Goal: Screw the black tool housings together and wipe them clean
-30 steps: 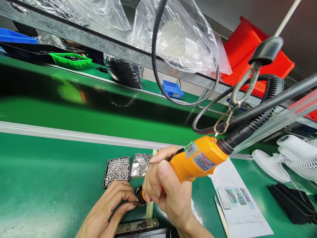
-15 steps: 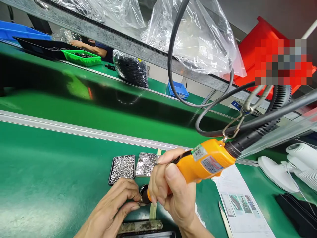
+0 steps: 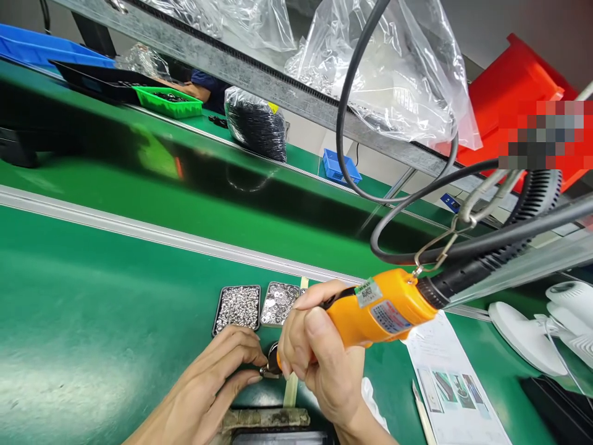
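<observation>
My right hand (image 3: 315, 364) grips an orange electric screwdriver (image 3: 380, 307) that hangs from a hook and a black cable, its tip pointing down to the left. My left hand (image 3: 217, 383) pinches a small dark metal part (image 3: 271, 366) right under the driver's tip. Just beyond the hands sit two small trays, one of silver screws (image 3: 238, 307) and one of silver washers (image 3: 279, 303). The tip itself is hidden behind my right fingers.
A printed instruction sheet (image 3: 449, 377) lies to the right, with a white fan (image 3: 546, 321) further right. A dark fixture (image 3: 264, 420) sits at the bottom edge. Beyond the metal rail (image 3: 139, 232) runs a green conveyor; plastic bags, green and blue bins and a red bin stand behind. Another person's arm (image 3: 185, 89) shows far back.
The view has drifted, so everything sits a little lower and to the right. Both hands keep the same hold on the part and the screwdriver.
</observation>
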`<action>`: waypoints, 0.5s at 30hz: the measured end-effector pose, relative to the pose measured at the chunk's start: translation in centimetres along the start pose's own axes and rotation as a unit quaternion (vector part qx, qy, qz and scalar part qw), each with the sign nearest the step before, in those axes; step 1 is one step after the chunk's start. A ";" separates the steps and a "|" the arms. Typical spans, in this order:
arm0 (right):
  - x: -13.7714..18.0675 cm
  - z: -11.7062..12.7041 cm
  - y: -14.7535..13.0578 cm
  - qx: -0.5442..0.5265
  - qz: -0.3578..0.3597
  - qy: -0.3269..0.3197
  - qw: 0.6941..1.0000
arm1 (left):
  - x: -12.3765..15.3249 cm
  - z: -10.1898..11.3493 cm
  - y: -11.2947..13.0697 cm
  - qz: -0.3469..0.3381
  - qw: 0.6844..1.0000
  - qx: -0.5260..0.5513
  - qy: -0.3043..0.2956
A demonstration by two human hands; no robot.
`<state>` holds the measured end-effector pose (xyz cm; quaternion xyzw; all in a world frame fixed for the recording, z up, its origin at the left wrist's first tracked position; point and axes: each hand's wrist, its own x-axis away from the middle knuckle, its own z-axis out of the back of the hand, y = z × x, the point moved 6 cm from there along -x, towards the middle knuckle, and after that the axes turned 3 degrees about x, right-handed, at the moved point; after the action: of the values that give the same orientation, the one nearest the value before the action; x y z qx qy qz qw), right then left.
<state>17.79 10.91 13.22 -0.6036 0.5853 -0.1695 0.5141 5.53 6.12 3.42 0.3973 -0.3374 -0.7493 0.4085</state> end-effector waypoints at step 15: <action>0.5 2.3 1.7 0.108 0.016 0.032 0.994 | 4.6 0.9 -0.3 -0.006 0.991 -0.044 0.127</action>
<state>18.86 11.86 10.65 -0.5292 0.5894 -0.2422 0.5603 3.04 2.33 2.08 0.4729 -0.2469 -0.7091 0.4611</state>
